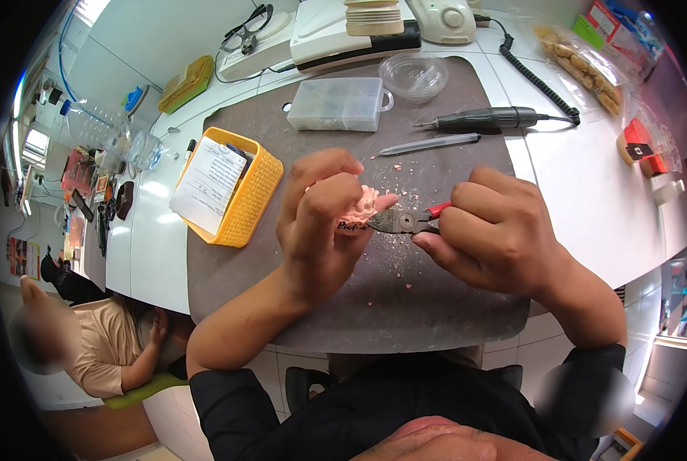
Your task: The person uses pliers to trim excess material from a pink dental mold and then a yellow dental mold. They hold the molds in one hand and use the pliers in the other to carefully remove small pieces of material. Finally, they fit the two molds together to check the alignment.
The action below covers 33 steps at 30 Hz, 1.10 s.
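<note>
My left hand is closed around a pink, rough-edged plaster dental model with dark handwriting on its side. My right hand grips cutting pliers by their handles, one of which shows red. The metal jaws reach left to the model's edge, and my left fingers hide much of the piece. Pale pink crumbs lie scattered around and below the pliers on a dark grey mat.
A yellow basket with papers stands left. Beyond my hands lie a grey pen, a corded rotary handpiece, a clear compartment box and a round clear container. Another person sits at far left.
</note>
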### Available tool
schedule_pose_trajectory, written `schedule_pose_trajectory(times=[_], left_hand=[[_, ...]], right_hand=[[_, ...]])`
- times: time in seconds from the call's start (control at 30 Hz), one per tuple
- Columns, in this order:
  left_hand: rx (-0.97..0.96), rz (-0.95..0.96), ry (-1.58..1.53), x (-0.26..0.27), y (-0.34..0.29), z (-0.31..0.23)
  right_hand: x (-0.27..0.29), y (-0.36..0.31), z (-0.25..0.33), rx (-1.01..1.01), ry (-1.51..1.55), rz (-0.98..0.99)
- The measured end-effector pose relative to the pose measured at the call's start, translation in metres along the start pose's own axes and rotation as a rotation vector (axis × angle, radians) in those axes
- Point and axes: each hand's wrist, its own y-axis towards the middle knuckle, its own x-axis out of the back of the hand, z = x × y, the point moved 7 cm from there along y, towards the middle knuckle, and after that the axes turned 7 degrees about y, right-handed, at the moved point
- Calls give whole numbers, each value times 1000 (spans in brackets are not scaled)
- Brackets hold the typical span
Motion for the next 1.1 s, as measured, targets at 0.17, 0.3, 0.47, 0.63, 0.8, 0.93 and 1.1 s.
schedule_pose_trajectory(times=[0.17, 0.3, 0.47, 0.63, 0.8, 0.93, 1.1], left_hand=[[10, 1, -23, 2, 6, 2], [9, -14, -59, 2, 3, 3], [15, -10, -95, -3, 0, 4], [-5, 124, -20, -4, 3, -1], [-18, 36, -63, -1, 2, 0], [-2, 36, -70, -1, 2, 1], [87, 136, -153, -7, 0, 8]], right_hand=[[2, 3, -3, 1, -30, -20], [8, 7, -3, 17, -23, -35], [8, 6, -3, 8, -30, -11], [8, 6, -4, 34, -1, -80], [8, 6, -2, 51, -32, -79], [4, 2, -3, -3, -9, -16], [9, 3, -8, -22, 56, -58]])
